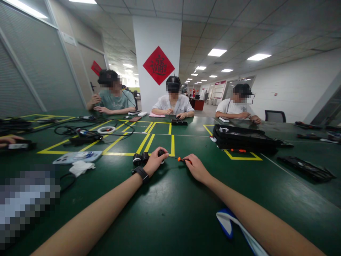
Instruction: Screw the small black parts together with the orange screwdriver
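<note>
My left hand [156,161], with a black band on its wrist, is closed on a small black round part [161,153]. Two more black cylindrical parts [137,159] stand on the green table just left of it. My right hand [196,168] grips the handle of a screwdriver [180,159] with an orange collar. Its thin shaft points left, toward the part in my left hand. Whether the tip touches the part cannot be made out.
A black tray-like casing [245,137] lies at the right, with an orange-handled tool [238,150] before it. Cables, a white ring [106,130], a phone [77,157] and tissue [81,168] are at the left. Three people sit across the table [165,213]; another hand [9,141] shows far left.
</note>
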The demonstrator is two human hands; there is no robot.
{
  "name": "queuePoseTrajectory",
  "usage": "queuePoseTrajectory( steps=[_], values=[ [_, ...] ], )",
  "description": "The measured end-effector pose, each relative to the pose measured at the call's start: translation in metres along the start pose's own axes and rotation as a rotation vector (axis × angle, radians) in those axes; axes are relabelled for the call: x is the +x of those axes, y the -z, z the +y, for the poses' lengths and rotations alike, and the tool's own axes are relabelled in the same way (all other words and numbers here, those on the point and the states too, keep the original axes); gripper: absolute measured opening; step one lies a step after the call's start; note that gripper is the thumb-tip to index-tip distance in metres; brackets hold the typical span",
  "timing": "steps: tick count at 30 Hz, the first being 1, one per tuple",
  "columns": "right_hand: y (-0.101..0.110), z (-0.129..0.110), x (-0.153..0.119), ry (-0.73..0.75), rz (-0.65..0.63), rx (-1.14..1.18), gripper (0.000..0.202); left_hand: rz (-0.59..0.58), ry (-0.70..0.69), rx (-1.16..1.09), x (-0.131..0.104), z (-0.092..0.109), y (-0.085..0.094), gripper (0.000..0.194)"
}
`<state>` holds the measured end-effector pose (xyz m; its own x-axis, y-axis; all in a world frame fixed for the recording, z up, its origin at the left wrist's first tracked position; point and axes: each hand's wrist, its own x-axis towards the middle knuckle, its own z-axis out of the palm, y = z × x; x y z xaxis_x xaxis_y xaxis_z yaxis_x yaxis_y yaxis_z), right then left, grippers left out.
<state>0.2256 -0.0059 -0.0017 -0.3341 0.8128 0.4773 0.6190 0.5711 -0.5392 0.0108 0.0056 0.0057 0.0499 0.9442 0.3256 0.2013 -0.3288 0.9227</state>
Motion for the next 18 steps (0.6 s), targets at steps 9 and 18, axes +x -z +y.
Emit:
queuePoseTrajectory(
  steps=[9,18],
  values=[
    [0.0005,-0.0039,-0.0016,-0.021,0.019,0.043,0.023,0.008,0.002,-0.007,-0.0012,0.0024,-0.0008,0.029],
    [0.0013,-0.0029,-0.0017,0.035,0.021,0.022,0.025,-0.009,-0.008,-0.012,-0.0008,0.0013,-0.0002,0.029]
  ],
)
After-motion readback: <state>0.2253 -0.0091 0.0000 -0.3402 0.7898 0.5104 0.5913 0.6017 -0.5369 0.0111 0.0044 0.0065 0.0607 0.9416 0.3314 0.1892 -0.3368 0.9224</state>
